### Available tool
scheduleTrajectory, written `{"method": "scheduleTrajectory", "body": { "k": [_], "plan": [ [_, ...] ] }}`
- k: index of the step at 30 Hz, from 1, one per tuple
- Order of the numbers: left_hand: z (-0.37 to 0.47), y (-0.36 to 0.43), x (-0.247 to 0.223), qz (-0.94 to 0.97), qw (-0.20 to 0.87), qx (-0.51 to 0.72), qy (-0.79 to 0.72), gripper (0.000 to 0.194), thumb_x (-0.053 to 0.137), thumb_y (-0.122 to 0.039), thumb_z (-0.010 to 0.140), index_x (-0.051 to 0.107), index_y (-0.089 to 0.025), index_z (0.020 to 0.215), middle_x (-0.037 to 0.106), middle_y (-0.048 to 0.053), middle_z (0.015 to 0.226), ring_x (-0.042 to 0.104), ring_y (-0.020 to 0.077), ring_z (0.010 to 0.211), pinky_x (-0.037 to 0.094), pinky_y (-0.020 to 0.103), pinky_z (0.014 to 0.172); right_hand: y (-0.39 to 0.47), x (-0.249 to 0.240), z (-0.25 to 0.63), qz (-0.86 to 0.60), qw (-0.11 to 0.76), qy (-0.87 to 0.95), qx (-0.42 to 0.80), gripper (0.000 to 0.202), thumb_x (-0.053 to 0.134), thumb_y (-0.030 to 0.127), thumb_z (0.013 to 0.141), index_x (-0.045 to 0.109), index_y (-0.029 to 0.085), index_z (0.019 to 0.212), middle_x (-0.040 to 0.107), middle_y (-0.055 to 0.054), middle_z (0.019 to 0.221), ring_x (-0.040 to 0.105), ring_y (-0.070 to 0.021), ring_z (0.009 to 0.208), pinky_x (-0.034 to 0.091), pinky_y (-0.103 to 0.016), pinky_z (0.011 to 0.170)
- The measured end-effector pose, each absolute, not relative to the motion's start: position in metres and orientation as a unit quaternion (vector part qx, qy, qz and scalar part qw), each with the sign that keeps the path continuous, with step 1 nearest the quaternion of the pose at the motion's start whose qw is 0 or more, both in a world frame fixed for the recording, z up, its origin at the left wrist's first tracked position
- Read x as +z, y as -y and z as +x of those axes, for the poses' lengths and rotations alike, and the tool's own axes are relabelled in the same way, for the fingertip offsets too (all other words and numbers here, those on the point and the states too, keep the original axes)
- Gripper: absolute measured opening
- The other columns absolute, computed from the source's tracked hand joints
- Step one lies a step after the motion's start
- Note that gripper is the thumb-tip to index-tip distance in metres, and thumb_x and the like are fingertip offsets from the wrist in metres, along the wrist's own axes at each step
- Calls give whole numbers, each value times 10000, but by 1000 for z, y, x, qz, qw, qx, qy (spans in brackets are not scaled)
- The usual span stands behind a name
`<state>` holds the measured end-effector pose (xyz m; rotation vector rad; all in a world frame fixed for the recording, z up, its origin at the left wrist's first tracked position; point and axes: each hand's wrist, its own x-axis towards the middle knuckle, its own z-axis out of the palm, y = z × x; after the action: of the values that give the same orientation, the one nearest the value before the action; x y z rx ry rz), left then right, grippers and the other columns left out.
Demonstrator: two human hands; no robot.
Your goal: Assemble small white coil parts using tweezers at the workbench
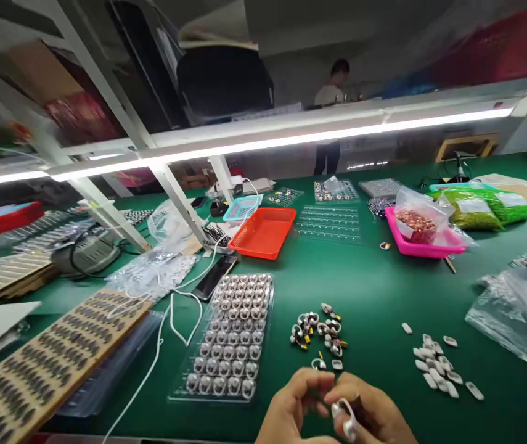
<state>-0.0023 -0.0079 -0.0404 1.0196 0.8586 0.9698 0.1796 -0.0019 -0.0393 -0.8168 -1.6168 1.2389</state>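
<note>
At the bottom edge, my right hand is closed on a white, curved earphone with rounded ends. Close beside it is my left hand, its fingers bent and apart, with no object visible in them. Just beyond my hands lies a loose group of part-assembled earphones with dark insides and small yellow tabs. Off to the right is a pile of small white oval covers. A clear blister tray filled with rows of shiny, silvery-white pieces sits to the left.
A black phone and white cable lie left of the tray. An orange basket and a pink basket holding a bag of copper-coloured parts stand farther back. A board of dark parts lies left; a lit lamp bar crosses above.
</note>
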Motion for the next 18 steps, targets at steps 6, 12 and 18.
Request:
{"method": "scheduleTrajectory", "body": {
  "k": [6,12,18],
  "plan": [
    [19,16,-1,525,612,430,-406,612,897,-302,662,707,-273,1243,633,116,1389,535,321,1326,361,431,1160,16,-36,171,-375,527,570,507,332,604,505,901,694,198,814,619,-22,678,551,-162,594,464,-247,568],
    [25,19,-2,503,618,448,-405,564,872,-274,703,710,-296,1242,654,97,1372,580,309,1289,412,411,1131,17,-39,168,-355,570,545,502,279,644,465,882,711,202,821,600,-17,682,508,-153,589,416,-245,536],
    [27,19,-8,483,630,460,-396,541,860,-282,721,709,-304,1240,643,94,1386,574,316,1298,408,417,1134,18,-42,166,-355,576,529,512,287,626,455,892,668,201,765,580,-16,686,497,-158,613,405,-256,557]
  ]
}}
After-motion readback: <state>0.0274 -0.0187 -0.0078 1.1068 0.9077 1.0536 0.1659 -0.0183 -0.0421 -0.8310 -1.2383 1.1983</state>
